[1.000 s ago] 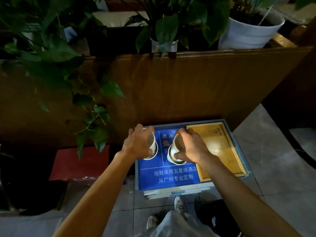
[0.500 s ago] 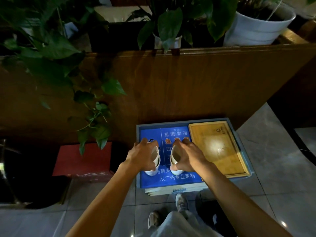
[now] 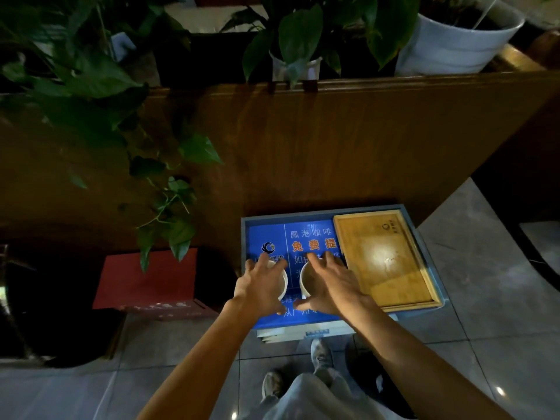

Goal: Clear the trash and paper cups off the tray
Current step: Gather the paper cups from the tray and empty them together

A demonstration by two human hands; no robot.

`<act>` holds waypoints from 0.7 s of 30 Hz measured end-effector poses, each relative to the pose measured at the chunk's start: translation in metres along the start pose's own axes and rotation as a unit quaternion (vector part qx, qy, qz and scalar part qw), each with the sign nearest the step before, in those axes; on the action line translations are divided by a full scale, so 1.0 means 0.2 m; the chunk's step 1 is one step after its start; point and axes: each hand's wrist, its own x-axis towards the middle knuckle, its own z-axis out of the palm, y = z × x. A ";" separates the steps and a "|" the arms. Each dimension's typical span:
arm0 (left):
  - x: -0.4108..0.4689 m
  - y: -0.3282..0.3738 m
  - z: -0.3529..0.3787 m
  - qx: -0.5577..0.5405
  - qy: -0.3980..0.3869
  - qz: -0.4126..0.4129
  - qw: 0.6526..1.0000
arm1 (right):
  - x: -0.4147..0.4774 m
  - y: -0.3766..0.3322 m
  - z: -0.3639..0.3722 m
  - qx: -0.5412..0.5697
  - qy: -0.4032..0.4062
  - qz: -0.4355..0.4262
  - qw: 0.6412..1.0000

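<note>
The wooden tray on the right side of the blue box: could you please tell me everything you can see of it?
The wooden tray is a shallow rectangle of light, bamboo-like wood with a raised rim all round. A small dark round logo with a few characters sits near its far right corner. A bright patch of reflected light shows on its floor, which looks bare. It lies flat in the right part of the grey-rimmed box, beside the blue printed sheet. The right hand is just left of it; whether they touch is unclear.
</note>
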 end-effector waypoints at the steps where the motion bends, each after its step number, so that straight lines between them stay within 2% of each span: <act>1: 0.00 0.00 0.00 0.001 -0.002 0.000 1.000 | 0.00 -0.01 -0.01 -0.008 -0.007 0.004 1.000; 5: -0.01 -0.01 -0.02 0.014 0.008 0.015 1.000 | -0.02 0.01 -0.05 -0.054 -0.018 -0.034 0.998; 8: -0.02 -0.02 -0.03 0.031 0.009 0.038 0.999 | -0.08 0.05 -0.07 -0.008 -0.011 -0.075 0.997; 10: -0.02 -0.03 -0.02 0.042 0.003 0.037 0.998 | -0.10 0.07 -0.09 0.020 -0.012 -0.064 0.998; 13: -0.02 -0.06 -0.01 0.028 0.026 0.018 0.999 | -0.10 0.04 -0.11 -0.011 0.005 -0.046 0.999; 21: -0.01 -0.07 -0.02 0.005 0.026 -0.026 0.999 | -0.01 -0.01 -0.13 0.045 0.031 0.065 0.996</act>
